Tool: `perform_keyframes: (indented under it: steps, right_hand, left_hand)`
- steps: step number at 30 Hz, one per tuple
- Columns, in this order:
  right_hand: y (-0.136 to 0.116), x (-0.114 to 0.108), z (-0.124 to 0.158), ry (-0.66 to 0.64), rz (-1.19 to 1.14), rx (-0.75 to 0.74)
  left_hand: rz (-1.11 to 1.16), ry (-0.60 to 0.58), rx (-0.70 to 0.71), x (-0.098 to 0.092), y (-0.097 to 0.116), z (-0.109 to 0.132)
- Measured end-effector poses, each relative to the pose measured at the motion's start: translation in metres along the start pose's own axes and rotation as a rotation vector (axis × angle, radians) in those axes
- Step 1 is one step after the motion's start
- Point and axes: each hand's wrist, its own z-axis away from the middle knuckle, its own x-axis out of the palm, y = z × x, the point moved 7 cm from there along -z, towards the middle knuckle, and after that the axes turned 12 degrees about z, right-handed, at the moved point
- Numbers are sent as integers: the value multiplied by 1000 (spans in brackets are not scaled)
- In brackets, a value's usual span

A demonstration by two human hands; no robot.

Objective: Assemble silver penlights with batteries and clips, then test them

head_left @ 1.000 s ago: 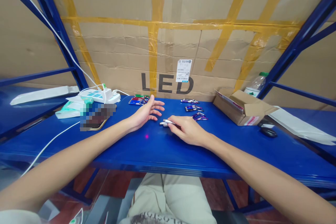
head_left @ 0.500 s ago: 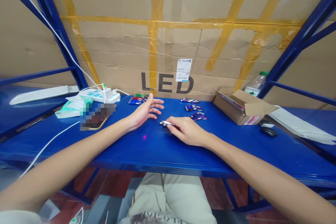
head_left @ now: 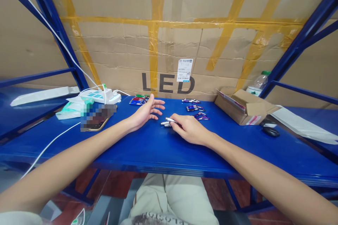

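Note:
My right hand (head_left: 188, 128) is closed around a silver penlight-like laser pointer (head_left: 170, 120), its front end poking out toward the left. Another silver piece (head_left: 166, 124) shows just below it on the blue table (head_left: 158, 154), partly hidden by my fingers. My left hand (head_left: 145, 114) rests on its edge with fingers spread and holds nothing. Behind that hand lies a row of green, red and blue pointers (head_left: 137, 101) with clips, partly covered by it. Beyond my right hand are small groups of dark blue and purple pointers (head_left: 194, 108) with carabiner clips.
On the left are a phone (head_left: 99, 121), a white power strip (head_left: 99, 95) with cables and a tissue pack (head_left: 72, 108). To the right stand an open cardboard box (head_left: 241, 107), a black mouse (head_left: 271, 132) and a bottle (head_left: 258, 84). A large cardboard panel (head_left: 118, 52) closes off the back.
The red-pink light spot on the table has gone. My right hand has lifted one silver pointer slightly, exposing more of the silver piece below it. The left hand has stayed still.

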Motion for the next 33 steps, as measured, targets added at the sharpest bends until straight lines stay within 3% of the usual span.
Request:
perform_keyframes:
  steps: [3,16,25,33]
  right_hand:
    - [3,-1,-1,1,-12,1]
    - [-15,-3,6,-97,18,-332]
    - [-5,1,3,-162,-75,-172]
    - [-10,0,2,-173,-73,-226]
  left_hand:
    - [-4,-3,-1,0,-1,0]
    - [-12,25,16,-2,1,0]
    - [-20,69,50,-7,2,-2]
    - [-38,74,30,-8,-1,-3]
